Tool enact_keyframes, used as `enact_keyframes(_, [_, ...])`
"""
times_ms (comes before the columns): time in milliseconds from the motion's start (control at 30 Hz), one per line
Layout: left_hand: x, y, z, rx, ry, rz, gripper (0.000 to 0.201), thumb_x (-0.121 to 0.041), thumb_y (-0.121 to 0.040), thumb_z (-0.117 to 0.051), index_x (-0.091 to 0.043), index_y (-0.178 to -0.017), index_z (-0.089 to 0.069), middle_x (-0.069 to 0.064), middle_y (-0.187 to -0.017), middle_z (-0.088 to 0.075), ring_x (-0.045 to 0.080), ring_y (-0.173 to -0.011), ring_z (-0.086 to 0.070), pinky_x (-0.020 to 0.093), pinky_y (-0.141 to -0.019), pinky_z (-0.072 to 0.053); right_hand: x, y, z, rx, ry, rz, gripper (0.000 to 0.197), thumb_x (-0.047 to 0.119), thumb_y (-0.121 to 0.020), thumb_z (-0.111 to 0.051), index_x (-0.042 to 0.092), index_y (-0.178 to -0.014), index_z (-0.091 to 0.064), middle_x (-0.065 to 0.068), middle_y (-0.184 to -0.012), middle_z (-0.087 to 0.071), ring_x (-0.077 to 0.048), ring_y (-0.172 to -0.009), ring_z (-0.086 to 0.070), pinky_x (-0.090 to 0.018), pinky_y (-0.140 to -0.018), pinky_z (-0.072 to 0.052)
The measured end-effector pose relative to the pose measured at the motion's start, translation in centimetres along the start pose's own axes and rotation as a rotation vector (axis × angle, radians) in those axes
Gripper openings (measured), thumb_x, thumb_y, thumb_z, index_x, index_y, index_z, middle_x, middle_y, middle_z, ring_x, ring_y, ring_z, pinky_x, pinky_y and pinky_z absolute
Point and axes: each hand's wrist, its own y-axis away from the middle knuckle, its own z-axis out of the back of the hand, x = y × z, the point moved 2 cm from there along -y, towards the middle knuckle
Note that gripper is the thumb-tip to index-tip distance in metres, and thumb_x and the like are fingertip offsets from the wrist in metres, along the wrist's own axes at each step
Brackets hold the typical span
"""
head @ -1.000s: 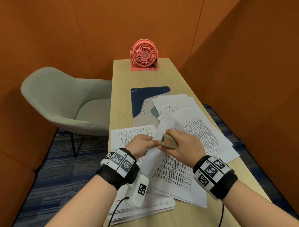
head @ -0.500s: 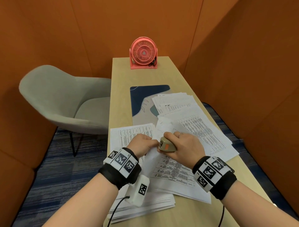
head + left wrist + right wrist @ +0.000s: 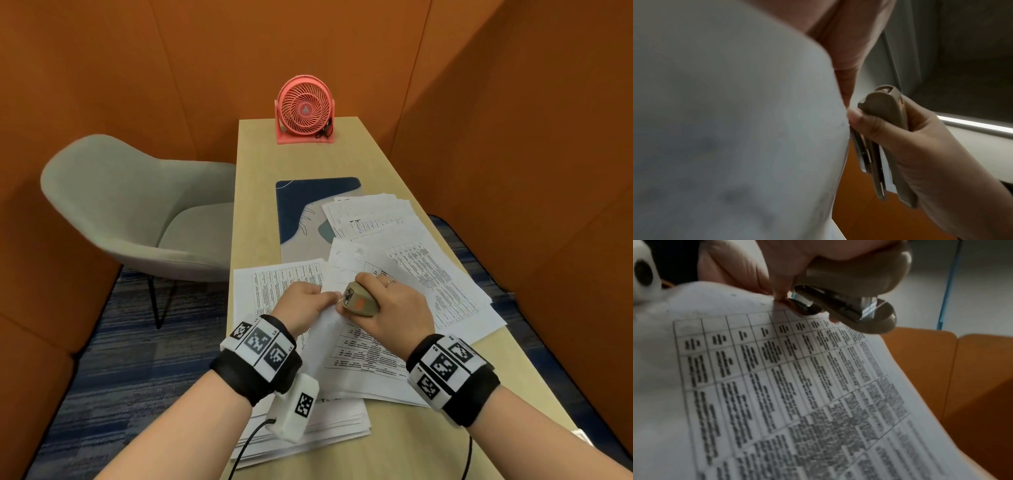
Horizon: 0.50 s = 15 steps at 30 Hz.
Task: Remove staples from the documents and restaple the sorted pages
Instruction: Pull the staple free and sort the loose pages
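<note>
Now the left hand point(image 3: 301, 301) pinches the corner of a white printed table sheet point(image 3: 356, 356), while the right hand point(image 3: 394, 308) grips a small beige stapler point(image 3: 358, 303) touching that corner.

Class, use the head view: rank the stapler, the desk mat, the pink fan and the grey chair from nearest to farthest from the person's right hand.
1. Stapler: gripped in the right hand itself.
2. Desk mat: on the table, just beyond the papers, ahead and left.
3. Grey chair and pink fan: the chair stands off the table's left side, the fan at the table's far end. These two are too close to call.
</note>
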Motion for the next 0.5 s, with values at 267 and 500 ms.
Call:
enact_keyframes(267, [-0.3,1.0,0.7,0.079,-0.088,-0.094,0.008,-0.012,-0.07,-0.075,-0.01,-0.075,-0.069,0.019,-0.085,-0.07,0.031,-0.077,-0.066,0.044,-0.078,-0.053,-0.8,-0.6,-0.7,0.315,-0.453,-0.517,0.036,0.062,-0.064,-0.07,0.035,-0.08,-0.053,0.01,-0.076,-0.065,-0.012,-0.077,-0.061,-0.034,-0.07,-0.049])
enact_keyframes(500, [0.2,0.7,0.4,-0.049,-0.208,-0.181,0.019,-0.02,-0.08,-0.071,-0.005,-0.069,-0.068,0.015,-0.072,-0.067,0.019,-0.065,-0.056,0.035,-0.066,-0.047,-1.1,-1.0,-1.1,0.398,-0.643,-0.649,0.028,0.045,-0.069,-0.077,0.026,-0.083,-0.063,0.007,-0.082,-0.067,-0.012,-0.081,-0.062,-0.028,-0.073,-0.048])
